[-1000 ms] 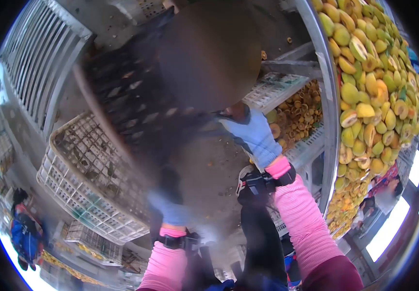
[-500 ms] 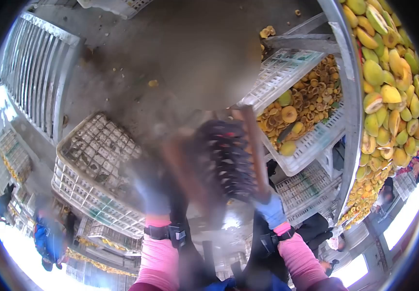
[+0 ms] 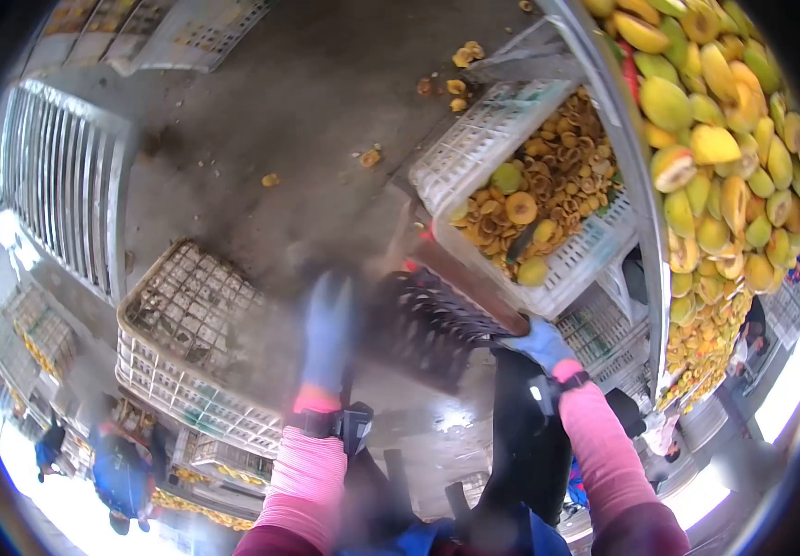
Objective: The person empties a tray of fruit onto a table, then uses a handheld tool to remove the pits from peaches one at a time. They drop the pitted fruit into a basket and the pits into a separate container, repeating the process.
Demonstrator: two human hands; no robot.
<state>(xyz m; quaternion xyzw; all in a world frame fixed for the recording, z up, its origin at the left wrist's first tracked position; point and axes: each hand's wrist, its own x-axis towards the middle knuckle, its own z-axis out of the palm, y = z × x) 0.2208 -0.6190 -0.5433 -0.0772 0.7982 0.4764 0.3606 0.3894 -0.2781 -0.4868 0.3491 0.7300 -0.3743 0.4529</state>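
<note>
A brown crate [image 3: 429, 320] with a dark slotted surface tilts in front of me, partly smeared by motion. My right hand [image 3: 541, 345], in a light blue glove, grips its near right corner. To the left, my left hand [image 3: 328, 329], also gloved in light blue, stretches its fingers forward, blurred at the tips. A gap shows between that hand and the crate, and nothing can be seen in it. Beyond the crate's right side stands a white plastic basket [image 3: 455, 176] full of cut fruit pieces [image 3: 557, 171].
A metal-edged table [image 3: 636, 153] on the right bears a heap of halved yellow-green fruit [image 3: 729, 167]. An upturned white basket [image 3: 191, 371] stands at left, with a metal rack [image 3: 62, 176] behind it. Fruit scraps [image 3: 370, 157] lie on the floor. Another person [image 3: 122, 468] is at lower left.
The brown crate has tilted over, its far end swinging toward the fruit basket. My left hand has moved forward and right. My right hand has shifted slightly right and upward. The view has turned.
</note>
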